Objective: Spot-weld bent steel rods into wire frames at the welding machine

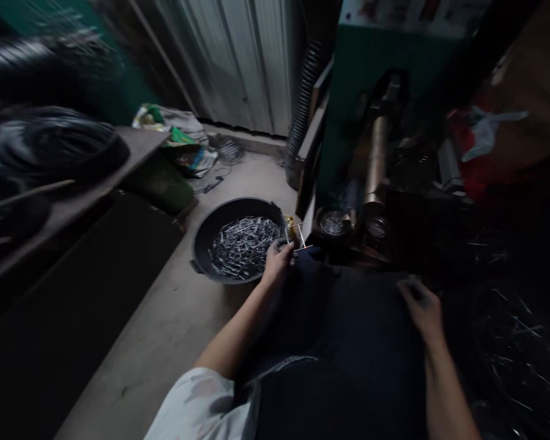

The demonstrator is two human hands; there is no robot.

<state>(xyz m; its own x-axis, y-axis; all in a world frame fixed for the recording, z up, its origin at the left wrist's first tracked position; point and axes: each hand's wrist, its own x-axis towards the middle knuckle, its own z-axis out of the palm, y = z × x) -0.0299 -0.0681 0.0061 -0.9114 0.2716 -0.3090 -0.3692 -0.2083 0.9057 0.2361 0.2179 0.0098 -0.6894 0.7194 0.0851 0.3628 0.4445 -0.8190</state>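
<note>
My left hand [278,261] pinches a thin bent wire piece [295,226], shaped like an open rectangle, between thumb and fingers. It is beside the right rim of a black round basin [199,260] heaped with small shiny metal pieces [245,244]. On the right, my right hand [424,308] hovers at the edge of the dark cloth [348,330] over my lap. Its fingers are loosely bent and look apart, with nothing visible in them. Dark coverings or grime show on fingertips of both hands.
Ahead stands a machine with a brass-coloured cylinder [376,159] and a small dish of metal bits [332,223]. Loose wire pieces [527,327] lie in shadow at right. A bench [142,143] with black coils [59,143] is left. A printed sack [187,143] lies behind the basin.
</note>
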